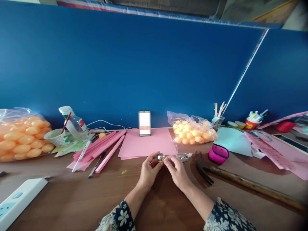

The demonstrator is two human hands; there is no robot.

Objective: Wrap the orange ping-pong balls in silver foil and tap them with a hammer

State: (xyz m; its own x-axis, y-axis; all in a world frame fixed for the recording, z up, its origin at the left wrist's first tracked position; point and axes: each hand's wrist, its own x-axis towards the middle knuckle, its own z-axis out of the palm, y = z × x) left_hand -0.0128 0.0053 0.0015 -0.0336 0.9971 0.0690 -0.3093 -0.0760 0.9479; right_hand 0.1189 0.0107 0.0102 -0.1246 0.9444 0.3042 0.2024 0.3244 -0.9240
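A small round shiny silver thing point(160, 157) sits between the thumb and fingers of my left hand point(149, 170), above the brown table. Some yellow or orange shows at its lower edge. Close against its right side, my right hand point(176, 171) is pinched at the fingertips; whatever they hold is too small to make out. Just behind the right hand lies a small clear packet point(183, 157) of silvery bits. Pink paper sheets point(146, 146) lie flat beyond both hands.
A hammer point(231, 175) lies to the right, near a magenta pouch point(218, 154). Bags of orange balls point(192, 133) stand behind and far left. Pink strips point(101, 144), a pen point(96, 165) and a power strip point(20, 200) are left. A phone-like screen point(144, 123) stands upright at the back.
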